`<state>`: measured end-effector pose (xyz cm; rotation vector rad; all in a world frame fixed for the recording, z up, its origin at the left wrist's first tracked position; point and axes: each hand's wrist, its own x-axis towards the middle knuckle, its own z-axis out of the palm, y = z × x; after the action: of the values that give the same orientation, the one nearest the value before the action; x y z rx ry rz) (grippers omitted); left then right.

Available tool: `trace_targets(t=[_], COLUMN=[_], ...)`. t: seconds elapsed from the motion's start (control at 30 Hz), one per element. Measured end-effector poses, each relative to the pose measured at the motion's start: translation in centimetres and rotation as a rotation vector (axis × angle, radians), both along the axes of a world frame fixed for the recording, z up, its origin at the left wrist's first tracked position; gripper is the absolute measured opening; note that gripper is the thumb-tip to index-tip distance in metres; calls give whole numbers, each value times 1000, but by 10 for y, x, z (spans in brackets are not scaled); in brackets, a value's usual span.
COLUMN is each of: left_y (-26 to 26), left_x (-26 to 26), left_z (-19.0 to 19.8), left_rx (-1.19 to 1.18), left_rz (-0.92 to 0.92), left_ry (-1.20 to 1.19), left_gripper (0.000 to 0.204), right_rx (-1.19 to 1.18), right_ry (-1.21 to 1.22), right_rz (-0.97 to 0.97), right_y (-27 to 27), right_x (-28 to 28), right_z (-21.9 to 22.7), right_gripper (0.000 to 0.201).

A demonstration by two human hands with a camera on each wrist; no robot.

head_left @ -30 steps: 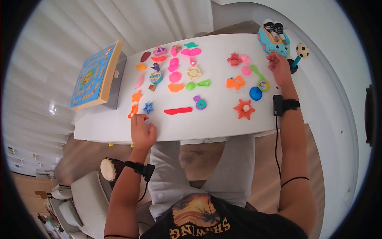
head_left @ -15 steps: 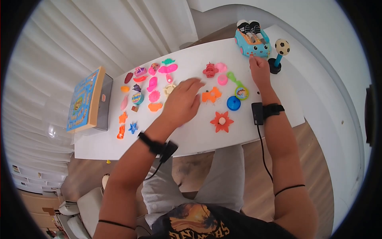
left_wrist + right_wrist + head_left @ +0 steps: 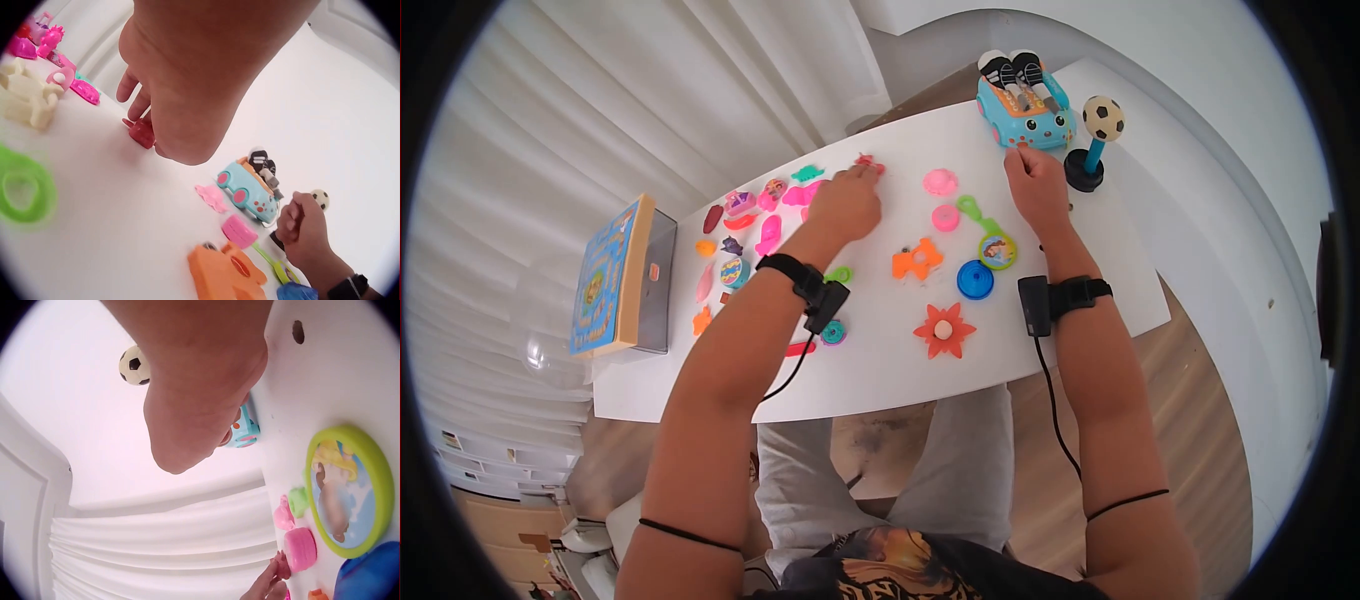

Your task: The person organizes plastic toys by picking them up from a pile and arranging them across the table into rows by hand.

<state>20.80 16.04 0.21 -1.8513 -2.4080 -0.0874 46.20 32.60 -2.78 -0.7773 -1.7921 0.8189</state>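
Observation:
My left hand reaches to the far part of the white table and pinches a small red toy between its fingers. In the left wrist view the red toy shows under the fingertips, low over the table. Bright pink pieces lie just left of that hand. My right hand is by the front of a turquoise toy car, its fingers curled, with no object visible in it; the left wrist view shows this hand as a fist.
Right of the car stands a soccer ball on a blue stem. A green handled toy, blue disc, orange piece and red flower lie mid-right. At the far left stands a blue-faced box; several small toys lie near it.
My left hand has gone from the near left edge across to the red toy, taken hold of it and brought it left, away from the pale pink piece. The right hand's fingers have curled in more.

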Motion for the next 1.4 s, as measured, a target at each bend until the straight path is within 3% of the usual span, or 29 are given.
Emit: trace_targets(t=[0.3, 0.37, 0.4, 0.47, 0.57, 0.6, 0.67, 0.9, 1.1, 1.4], left_y=[6, 1, -2, -3, 4, 5, 8, -24, -47, -43], left_x=[-28, -23, -14, 9, 35, 43, 54, 30, 0, -32], left_z=[11, -1, 1, 7, 7, 11, 20, 20, 28, 10], left_rx=[-117, 113, 113, 172, 151, 154, -150, -215, -268, -122], left_rz=[77, -102, -100, -367, -495, -488, -370, -196, -37, -124], left_ry=[39, 139, 143, -79, -200, -193, -323, 5, -47, 8], left_gripper=[53, 56, 56, 63, 68, 68, 72, 66, 67, 62], right_rx=[-7, -3, 11, 25, 53, 57, 62, 16, 35, 35], right_ry=[-40, -43, -48, -52, -59, -74, -80, -64, -52, -69], right_rz=[0, 3, -2, -4, -2, -7, -7, 1, 4, 1], right_y=[-8, -9, -7, -7, -8, -6, -7, -8, -9, -9], right_x=[0, -1, -2, -2, -1, 0, -1, -1, -2, -1], right_z=[8, 8, 6, 5, 5, 5, 5, 5, 7, 7], right_gripper=[35, 35, 35, 34, 35, 35, 36, 37, 36, 36])
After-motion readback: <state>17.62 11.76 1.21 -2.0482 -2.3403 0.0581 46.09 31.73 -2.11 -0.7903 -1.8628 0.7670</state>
